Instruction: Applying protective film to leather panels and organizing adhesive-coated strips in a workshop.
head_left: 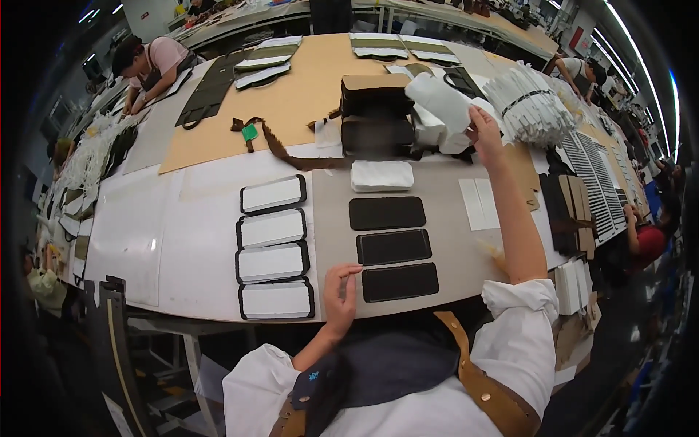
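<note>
My right hand (pixel 486 135) reaches far forward, its fingers closed on the edge of a folded white sheet (pixel 440 98) beside a dark brown box-like holder (pixel 376 102). Close to my body, my left hand (pixel 340 297) is curled with fingers together. Anything inside it is hidden. Its fingertips are by the left side of a column of three dark rectangular panels with rounded corners, the nearest being this panel (pixel 400 282). Beyond them lies a stack of white rectangular pieces (pixel 382 176). To the left, several dark-edged panels topped with white pieces (pixel 275 298) form another column.
A strapped bundle of white strips (pixel 530 105) stands at the right. Brown strap-like scraps (pixel 291 156) lie across the table (pixel 131 240). Olive-and-white pieces (pixel 266 58) sit at the far side. Co-workers, one in a pink shirt (pixel 166 60), work around the table.
</note>
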{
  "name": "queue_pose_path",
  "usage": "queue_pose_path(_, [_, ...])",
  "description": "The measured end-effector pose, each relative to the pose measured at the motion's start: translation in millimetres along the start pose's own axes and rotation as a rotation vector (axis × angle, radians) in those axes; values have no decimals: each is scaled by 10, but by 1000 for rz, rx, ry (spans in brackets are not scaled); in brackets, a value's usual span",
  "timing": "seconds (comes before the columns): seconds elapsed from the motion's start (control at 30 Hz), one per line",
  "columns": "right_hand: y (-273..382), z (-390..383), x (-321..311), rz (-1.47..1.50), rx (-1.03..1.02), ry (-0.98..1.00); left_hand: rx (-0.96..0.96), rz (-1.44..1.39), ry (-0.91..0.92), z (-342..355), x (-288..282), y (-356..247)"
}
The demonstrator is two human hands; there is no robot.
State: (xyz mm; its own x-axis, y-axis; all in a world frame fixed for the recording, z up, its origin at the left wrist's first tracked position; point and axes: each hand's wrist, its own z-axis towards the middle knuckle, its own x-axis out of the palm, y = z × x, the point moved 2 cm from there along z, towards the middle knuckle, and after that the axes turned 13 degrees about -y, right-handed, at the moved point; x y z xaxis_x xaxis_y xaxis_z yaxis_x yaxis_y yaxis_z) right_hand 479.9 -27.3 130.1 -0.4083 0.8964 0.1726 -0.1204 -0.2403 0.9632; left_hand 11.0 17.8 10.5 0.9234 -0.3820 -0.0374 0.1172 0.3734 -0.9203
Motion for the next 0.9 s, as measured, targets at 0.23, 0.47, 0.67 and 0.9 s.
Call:
queue_pose_path(0.23, [-268, -506, 526, 125, 450, 452, 7, -11, -8, 11, 1, -6])
queue_pose_path(0.47, [-876, -654, 689, -381, 364, 419, -10, -28, -7, -4, -6, -24])
queue_pose_path(0.67, [-987, -820, 783, -734, -341, 221, -4, -24, -17, 1, -8, -11])
queue_pose_path(0.9, [-767, -1224, 1135, -805, -890, 349, -5, -51, 44, 11, 29, 7])
